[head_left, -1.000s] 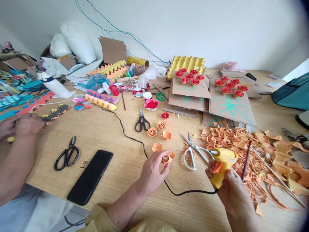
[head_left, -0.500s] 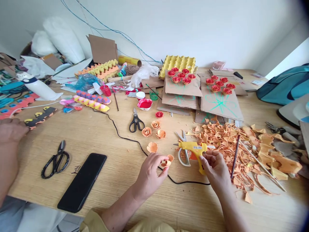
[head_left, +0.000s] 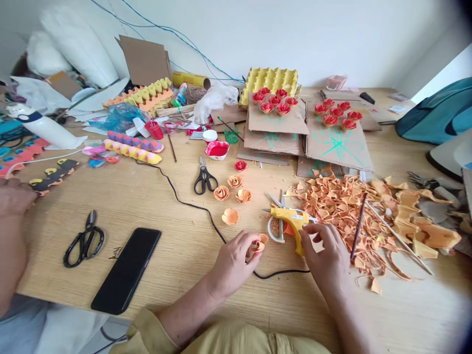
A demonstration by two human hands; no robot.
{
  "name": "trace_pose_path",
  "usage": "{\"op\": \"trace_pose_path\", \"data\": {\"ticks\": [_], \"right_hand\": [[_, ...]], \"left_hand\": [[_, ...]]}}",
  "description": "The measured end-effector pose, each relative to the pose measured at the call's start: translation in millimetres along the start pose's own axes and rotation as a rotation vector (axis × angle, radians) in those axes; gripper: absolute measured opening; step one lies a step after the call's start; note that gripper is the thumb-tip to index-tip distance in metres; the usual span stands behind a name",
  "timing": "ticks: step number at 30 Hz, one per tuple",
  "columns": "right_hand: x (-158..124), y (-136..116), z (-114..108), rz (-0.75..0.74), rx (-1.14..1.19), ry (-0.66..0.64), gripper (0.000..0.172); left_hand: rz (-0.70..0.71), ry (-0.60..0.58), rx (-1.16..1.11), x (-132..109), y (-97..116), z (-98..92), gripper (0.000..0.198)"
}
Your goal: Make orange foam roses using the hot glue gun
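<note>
A small peach-orange paper flower (head_left: 261,244), its petals partly curled, is pinched between the thumb and fingers of my left hand (head_left: 236,258). The thumb and forefinger of my right hand (head_left: 326,250) close at the back of the handle of a yellow glue gun (head_left: 291,216). The gun lies on its side over white-handled scissors (head_left: 276,231), nozzle pointing left. Beyond my left hand stand an open orange flower (head_left: 230,216), several rolled orange flowers (head_left: 221,192) and a red flower (head_left: 240,165).
Orange scraps (head_left: 332,206) heap on the right. Black scissors (head_left: 84,241) and a phone (head_left: 127,270) lie left; more scissors (head_left: 204,179) sit near red paint (head_left: 217,150). Red flowers stand on cardboard (head_left: 337,142). Another person's hand (head_left: 14,196) rests at far left. A black cord (head_left: 195,206) crosses the table.
The whole view has shifted slightly. My left hand still holds the flower. My right hand stays at the glue gun's handle, and the gun has hardly moved against the scissors beneath.
</note>
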State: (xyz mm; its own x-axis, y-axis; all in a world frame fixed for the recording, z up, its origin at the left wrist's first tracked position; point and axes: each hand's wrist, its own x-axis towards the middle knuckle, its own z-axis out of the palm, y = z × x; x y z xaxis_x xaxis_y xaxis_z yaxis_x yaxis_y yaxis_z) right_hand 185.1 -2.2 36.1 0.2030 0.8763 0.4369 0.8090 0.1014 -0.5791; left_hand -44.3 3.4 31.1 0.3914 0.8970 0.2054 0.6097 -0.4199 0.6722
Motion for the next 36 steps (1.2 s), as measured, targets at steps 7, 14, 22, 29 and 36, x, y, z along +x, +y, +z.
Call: {"op": "trace_pose_path", "data": {"ticks": [7,14,22,29,36], "right_hand": [[-20,-30,10,-0.269,0.285,-0.44,0.01],[-21,-28,12,-0.289,0.231,-0.492,0.008],[-18,-26,19,-0.342,0.168,-0.437,0.034],[-16,-21,18,-0.36,0.177,-0.376,0.019],[-10,-32,-4,-0.257,0.396,-0.273,0.017]], "left_hand": [[-0.032,-0.022,-0.009,-2,5,4.2,0.026],[-0.094,-0.076,-0.143,-2,9,4.9,0.038],[-0.098,-0.099,-0.144,-1,10,2.7,0.036],[-0.102,-0.09,-0.153,-1,9,5.1,0.024],[-0.059,-0.074,-0.097,-2,6,6.1,0.017]]}}
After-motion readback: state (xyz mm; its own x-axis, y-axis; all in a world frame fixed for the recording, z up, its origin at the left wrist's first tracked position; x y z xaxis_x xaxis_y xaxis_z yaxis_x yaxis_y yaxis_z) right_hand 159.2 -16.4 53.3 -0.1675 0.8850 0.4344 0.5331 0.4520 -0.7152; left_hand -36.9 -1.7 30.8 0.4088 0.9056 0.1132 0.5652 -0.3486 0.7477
